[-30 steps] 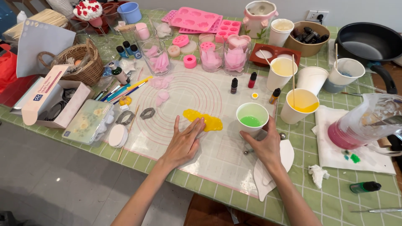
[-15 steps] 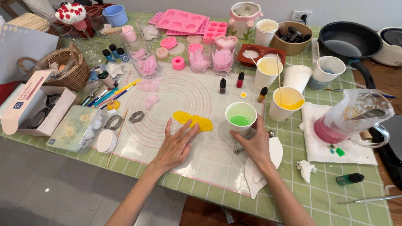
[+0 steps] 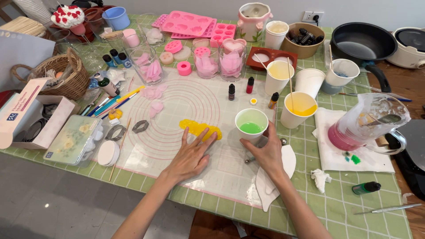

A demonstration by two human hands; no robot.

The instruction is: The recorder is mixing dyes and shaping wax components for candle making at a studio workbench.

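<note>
Near the lower middle of the frame we rest our left hand (image 3: 191,155) flat and open on the clear silicone mat (image 3: 186,99), fingertips touching the yellow strip (image 3: 200,129) just above it. Our right hand (image 3: 264,152), to its right, curls loosely at the base of the white cup of green liquid (image 3: 251,125); we cannot tell whether it grips. A yellow-filled cup (image 3: 300,109) stands upper right of it.

A mat (image 3: 177,110) lies on the tabletop (image 3: 354,212). On the mat, a strip (image 3: 200,129) sits left of a cup (image 3: 251,125). The left hand (image 3: 191,155) rests flat just before the strip; the right hand (image 3: 264,152) touches the cup's base. A jug (image 3: 367,124) stands well right, a basket (image 3: 66,75) far left.
</note>
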